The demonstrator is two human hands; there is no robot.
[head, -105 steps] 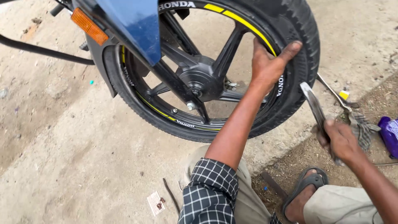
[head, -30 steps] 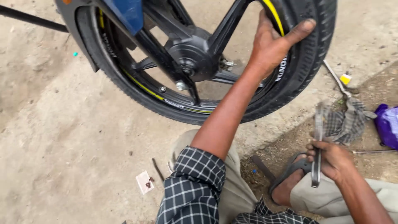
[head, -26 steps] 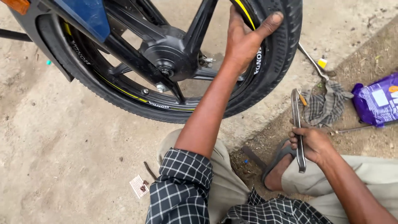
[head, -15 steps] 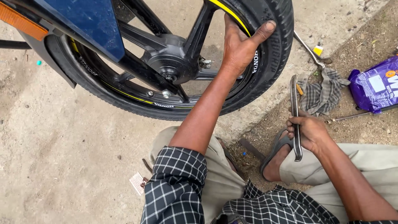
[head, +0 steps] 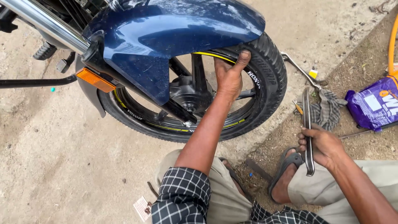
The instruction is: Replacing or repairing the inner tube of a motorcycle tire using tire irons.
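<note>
A motorcycle wheel with a black tyre (head: 271, 79) and yellow-striped black rim stands on the concrete under a dark blue mudguard (head: 174, 33). My left hand (head: 229, 76) grips the rim and inner edge of the tyre at the upper right, thumb over the tread. My right hand (head: 321, 145) is closed around a long flat metal tyre lever (head: 307, 124), held upright off the ground beside my right knee, a short way right of the wheel.
A grey rag (head: 327, 108) and a metal wrench (head: 300, 70) lie right of the wheel. A purple packet (head: 373, 105) sits on the dirt at far right, an orange hose (head: 391, 37) above it. My sandalled foot (head: 286, 170) rests on the dirt strip.
The view has swung so the blue mudguard now covers the wheel's upper left. My left hand stays on the rim. My right hand lifted the lever from the rag area and holds it upright.
</note>
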